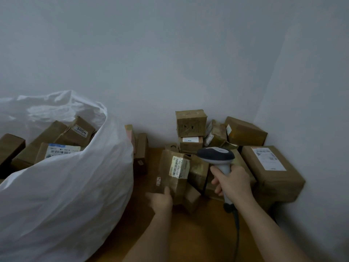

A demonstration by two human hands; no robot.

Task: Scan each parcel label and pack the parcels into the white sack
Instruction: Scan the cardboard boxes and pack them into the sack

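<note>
My left hand holds a brown taped parcel from below, its white barcode label facing up and to the right. My right hand grips the handle of a grey barcode scanner, whose dark head points left at that label from close by. A cable hangs down from the scanner's handle. The white sack stands open at the left, with several brown parcels inside it.
A pile of brown parcels lies in the corner on the wooden floor, with a large labelled box at the right. Two slim parcels lean between sack and pile. Grey walls close the back and right.
</note>
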